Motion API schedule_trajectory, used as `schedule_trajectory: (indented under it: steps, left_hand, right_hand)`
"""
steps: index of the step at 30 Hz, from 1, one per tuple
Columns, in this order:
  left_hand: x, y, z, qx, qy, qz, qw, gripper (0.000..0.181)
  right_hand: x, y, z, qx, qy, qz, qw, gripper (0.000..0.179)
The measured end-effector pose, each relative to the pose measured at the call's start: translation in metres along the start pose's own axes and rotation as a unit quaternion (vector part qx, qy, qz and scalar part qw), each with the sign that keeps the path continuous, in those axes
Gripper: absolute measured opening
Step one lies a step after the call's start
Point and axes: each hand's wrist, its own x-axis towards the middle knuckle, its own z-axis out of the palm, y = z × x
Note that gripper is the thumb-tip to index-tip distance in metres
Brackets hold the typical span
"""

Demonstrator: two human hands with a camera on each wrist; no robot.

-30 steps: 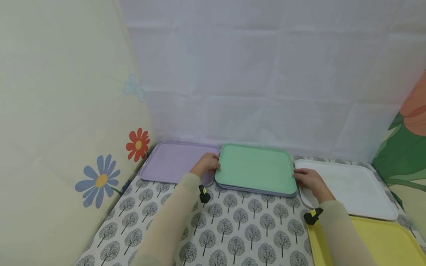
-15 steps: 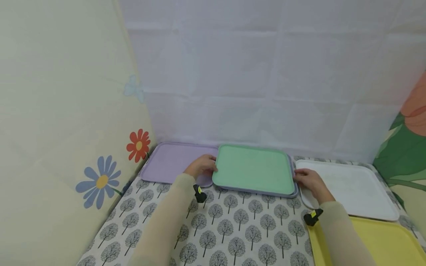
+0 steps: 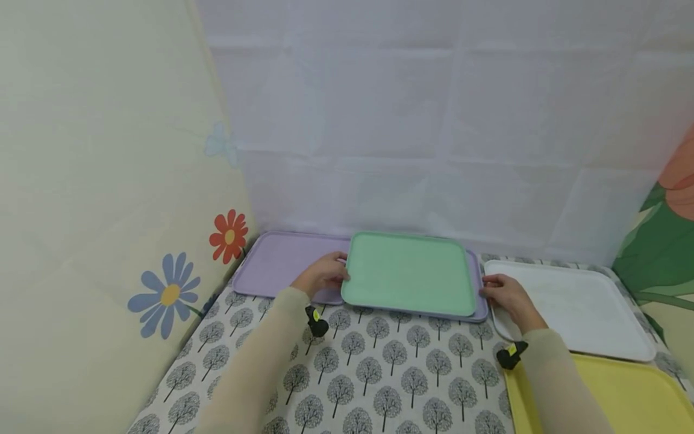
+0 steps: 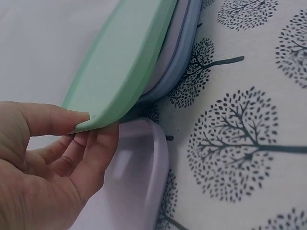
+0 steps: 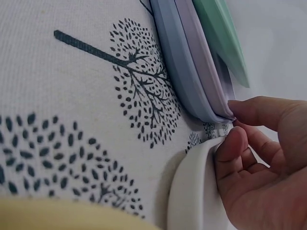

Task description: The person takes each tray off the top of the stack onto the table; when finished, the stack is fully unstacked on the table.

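My left hand point(image 3: 325, 274) pinches the left rim of a mint-green tray point(image 3: 409, 274), thumb on top and fingers beneath, in the head and left wrist views. This tray lies shifted left over a lilac tray point(image 5: 194, 52), which rests on a blue tray point(image 5: 175, 62). Its left end stands raised above the lower trays and reaches over a separate lilac tray point(image 3: 287, 262) at the left. At the right end of the stack, my right hand point(image 3: 506, 295) pinches the rim of the stacked lilac tray, as the right wrist view shows. Its curled lower fingers are beside the white tray point(image 3: 575, 307).
Partly under my right forearm lies a yellow tray point(image 3: 612, 392), in front of the white one. A tree-print cloth point(image 3: 390, 374) covers the table. A white sheet point(image 3: 379, 120) hangs behind, and a flower-patterned wall point(image 3: 108, 181) stands at the left.
The green tray has slid left with my left hand, and its left end has risen. More of the lilac tray beneath it shows at the right. My right hand has stayed at the stack's edge.
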Motion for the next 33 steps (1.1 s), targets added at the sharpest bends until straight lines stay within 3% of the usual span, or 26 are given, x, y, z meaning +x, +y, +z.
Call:
schedule_trajectory:
  steps: [18, 25, 33]
  left_hand:
    - [-0.035, -0.011, -0.025, 0.026, -0.004, 0.032, 0.9992, 0.068]
    - [-0.051, -0.020, -0.044, 0.019, -0.031, 0.036, 0.9987, 0.067]
    - [-0.075, -0.034, -0.065, 0.053, -0.062, 0.039, 0.9959, 0.068]
  right_hand:
    - [0.000, 0.000, 0.000, -0.001, 0.006, 0.002, 1.0000, 0.057]
    - [0.000, 0.000, -0.002, -0.013, 0.009, -0.007, 0.9999, 0.056]
    - [0.002, 0.000, -0.001, -0.023, 0.007, 0.001, 0.9997, 0.057]
